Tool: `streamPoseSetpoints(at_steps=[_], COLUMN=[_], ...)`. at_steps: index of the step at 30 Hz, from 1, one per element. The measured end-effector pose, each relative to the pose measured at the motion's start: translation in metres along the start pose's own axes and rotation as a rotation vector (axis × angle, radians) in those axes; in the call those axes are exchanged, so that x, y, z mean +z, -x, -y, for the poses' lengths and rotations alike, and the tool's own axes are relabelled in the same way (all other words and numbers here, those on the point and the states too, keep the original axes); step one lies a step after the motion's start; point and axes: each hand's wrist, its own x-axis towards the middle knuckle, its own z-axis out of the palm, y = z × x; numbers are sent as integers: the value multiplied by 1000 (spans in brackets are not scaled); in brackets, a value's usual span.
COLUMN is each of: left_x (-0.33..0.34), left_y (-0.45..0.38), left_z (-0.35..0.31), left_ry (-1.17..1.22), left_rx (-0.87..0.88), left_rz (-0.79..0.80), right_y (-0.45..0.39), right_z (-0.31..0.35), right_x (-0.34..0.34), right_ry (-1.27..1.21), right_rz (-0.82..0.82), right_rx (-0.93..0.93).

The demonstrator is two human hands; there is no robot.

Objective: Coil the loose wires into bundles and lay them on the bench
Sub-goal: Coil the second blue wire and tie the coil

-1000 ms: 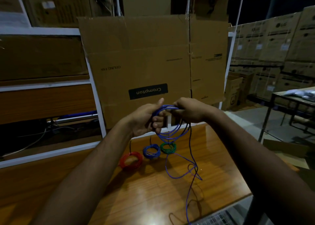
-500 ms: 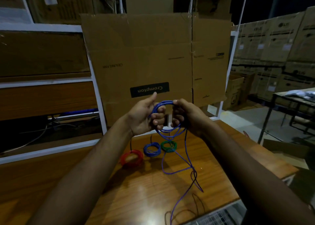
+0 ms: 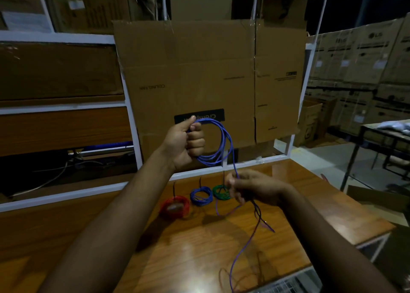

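Observation:
My left hand (image 3: 188, 142) is raised above the wooden bench (image 3: 199, 248), fist closed around several loops of a blue wire (image 3: 224, 139). From that coil the wire drops to my right hand (image 3: 250, 188), which pinches the strand lower down, just over the bench. The loose tail (image 3: 246, 246) trails from there across the bench toward its front edge. Three finished bundles lie in a row behind my right hand: a red bundle (image 3: 175, 207), a blue bundle (image 3: 200, 195), and a green bundle (image 3: 219, 191), partly hidden by my fingers.
A flattened cardboard box (image 3: 210, 75) leans upright against the white shelf frame (image 3: 133, 124) behind the bench. Stacked cartons (image 3: 366, 71) fill the right background, with a dark metal table (image 3: 386, 135) in front of them. A metal grille (image 3: 288, 284) shows at the bench's near edge.
My hands have parted: the left lifted the blue coil higher, and the right slid down along the wire toward the bench. The loops now hang wider from the left fist.

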Motion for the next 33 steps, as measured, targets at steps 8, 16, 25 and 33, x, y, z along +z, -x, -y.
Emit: streamPoseSetpoints(at_steps=[8,16,25,33], left_x=[-8,-4,4,18], left_y=[2,-3,-10,-6], left_z=[-11,-8,14,39], left_ry=[-1,-8,-201,-616], left_rx=[61,93,76,148], left_rz=[-51,-40,-92,-132], right_y=[17,28,34,19], right_z=[-74,-33,45,117], right_x=[-11,9,41,45], right_ry=[378,298,1377,880], right_rz=[-567,-1198,-643,-417], right_rx=[-146,-394,-418,-467])
